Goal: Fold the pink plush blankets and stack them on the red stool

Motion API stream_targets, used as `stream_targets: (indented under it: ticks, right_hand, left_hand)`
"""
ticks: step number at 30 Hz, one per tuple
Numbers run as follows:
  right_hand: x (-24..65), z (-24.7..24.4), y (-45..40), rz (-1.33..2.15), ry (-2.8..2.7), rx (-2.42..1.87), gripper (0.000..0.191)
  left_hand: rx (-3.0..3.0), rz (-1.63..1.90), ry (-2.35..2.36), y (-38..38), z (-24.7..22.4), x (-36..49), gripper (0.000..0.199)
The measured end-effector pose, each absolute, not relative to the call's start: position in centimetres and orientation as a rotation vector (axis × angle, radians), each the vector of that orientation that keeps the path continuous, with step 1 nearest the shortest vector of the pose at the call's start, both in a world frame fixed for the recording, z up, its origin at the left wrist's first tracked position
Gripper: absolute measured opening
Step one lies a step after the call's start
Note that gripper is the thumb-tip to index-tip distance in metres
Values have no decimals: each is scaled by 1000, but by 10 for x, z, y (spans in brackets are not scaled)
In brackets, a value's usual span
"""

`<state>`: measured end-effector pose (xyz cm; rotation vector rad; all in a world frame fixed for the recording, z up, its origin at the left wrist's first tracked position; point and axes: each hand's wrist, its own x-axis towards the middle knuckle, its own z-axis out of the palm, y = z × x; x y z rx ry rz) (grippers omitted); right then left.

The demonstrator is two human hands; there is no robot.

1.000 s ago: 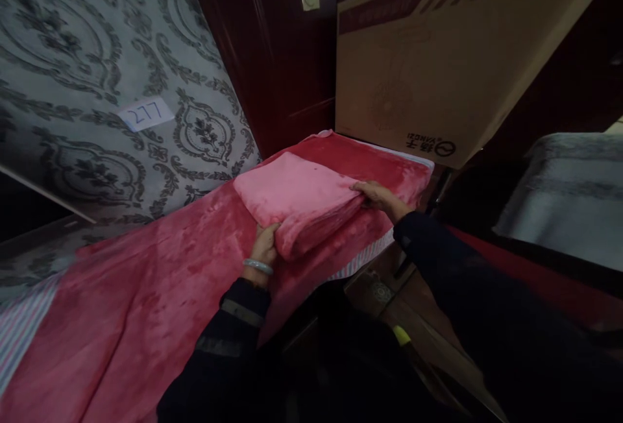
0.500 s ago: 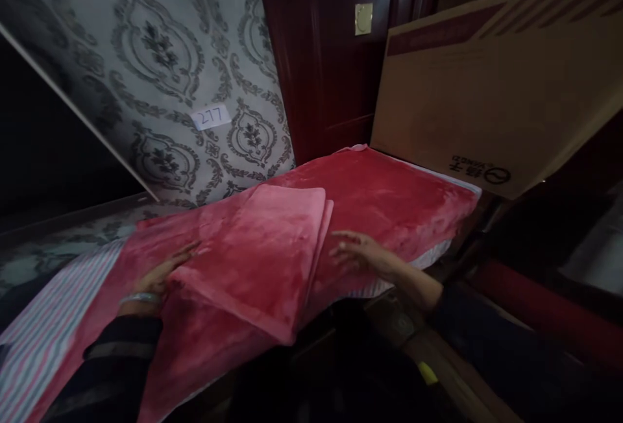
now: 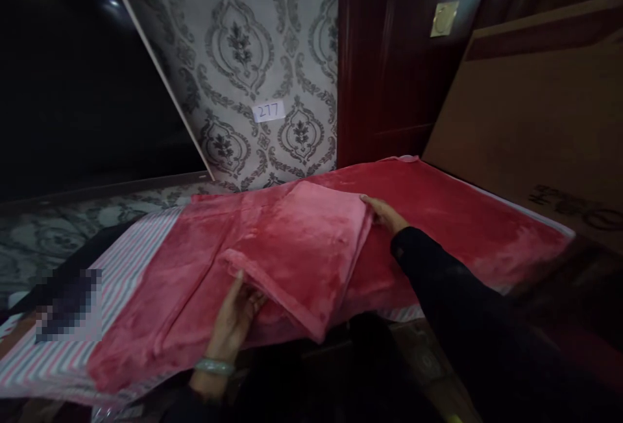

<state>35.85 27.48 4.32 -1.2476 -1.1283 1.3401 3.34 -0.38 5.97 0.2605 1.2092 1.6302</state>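
Right hand [image 3: 386, 215] pinches folded cloth [image 3: 302, 248] corner atop red blanket [image 3: 448, 215]; left hand [image 3: 233, 319], fingers half-curled, at near edge, hold unclear.

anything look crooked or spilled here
Mainly the folded plush cloth looks crooked: it lies at an angle on the red plush bedding, one corner pointing toward the near edge. No spill or damage shows.

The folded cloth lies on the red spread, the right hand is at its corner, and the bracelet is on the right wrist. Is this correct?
Not entirely: the head view shows the bracelet on the wrist of the left hand, not the right. The rest is correct.
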Motion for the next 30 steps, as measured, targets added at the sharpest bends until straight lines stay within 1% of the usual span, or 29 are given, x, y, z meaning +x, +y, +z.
stream_targets:
  ticks: [2,4,7,9,12,15,17,19,20,22,24,27,30]
  right_hand:
    - [344,44,276,1326,-1125,-1231,24]
    - [330,48,276,1297,-1106,-1211,18]
    - [318,64,278,1231,-1076,-1182,17]
    - [316,82,279,1185,-1071,-1148,18]
    - [323,111,274,1118,-1081,-1063,21]
    - [332,118,246,1073,-1102,-924,31]
    - [337,102,216,1117,-1129,-871,45]
    - [339,74,181,1241,-1167,-917,56]
    - [340,57,165,1326,-1179,-971,55]
    - [341,28,138,1481,-1155,-1071,49]
    - [343,9,125,1564,-1099,-1116,42]
    - [348,6,126,1510,-1083,-1150,38]
    - [350,19,137,1414,-1170,-1190,38]
  left_hand:
    - [339,1694,1204,-1,54,51,25]
    - [397,1744,1193,8,50,63,40]
    - [392,1790,1267,25,55,64,52]
    - [464,1832,1321,37,72,52,56]
    - [638,1791,1308,55,114,17,56]
    - [684,1582,1313,73,155,-30,37]
    - [678,1470,1358,82,166,-61,30]
    - [656,1340,1448,87,159,-87,30]
    - [627,1270,1506,86,150,-96,31]
    - [550,1170,1576,82,126,-107,33]
    - [501,1176,1542,74,105,-109,37]
    - [586,1285,1504,58,88,-102,39]
    - [813,1330,1653,40,85,-92,35]
